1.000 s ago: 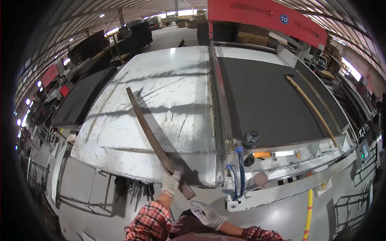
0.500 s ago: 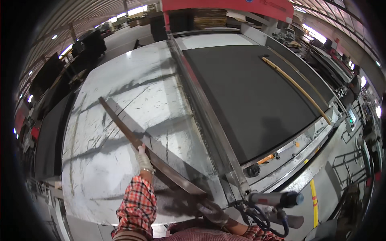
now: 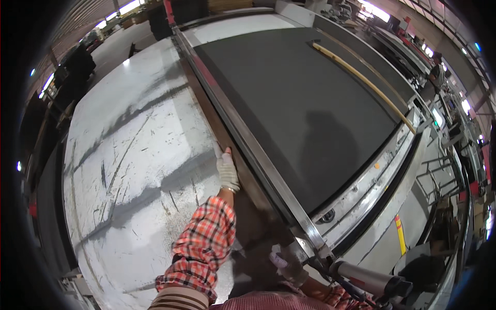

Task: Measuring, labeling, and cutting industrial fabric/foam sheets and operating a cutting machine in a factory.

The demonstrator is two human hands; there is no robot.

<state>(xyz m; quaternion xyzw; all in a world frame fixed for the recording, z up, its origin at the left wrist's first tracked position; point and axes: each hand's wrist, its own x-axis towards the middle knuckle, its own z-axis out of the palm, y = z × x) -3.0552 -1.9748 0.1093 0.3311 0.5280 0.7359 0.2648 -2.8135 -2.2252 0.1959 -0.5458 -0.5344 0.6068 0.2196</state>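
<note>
A long, thin dark brown strip (image 3: pixel 248 206) lies on the scratched white table (image 3: pixel 129 165), pressed lengthwise against the metal rail (image 3: pixel 261 157) at the table's right edge. My left hand (image 3: pixel 226 169), in a white glove below a red plaid sleeve, grips the strip about midway along it. In a pale glove, my right hand (image 3: pixel 287 262) holds the strip's near end, close to the rail's corner. The strip's far end runs up along the rail and is hard to tell apart from it.
Right of the rail lies a wide dark grey machine bed (image 3: pixel 310 103) with a long tan stick (image 3: pixel 364 77) along its far side. A grey cylinder with hoses (image 3: pixel 369 280) sticks out at the near corner. Machines and walkways stand further right.
The strip lay diagonally across the white table; it has swung to the right and now lies parallel against the rail. Both hands moved with it, the left reaching further along it.
</note>
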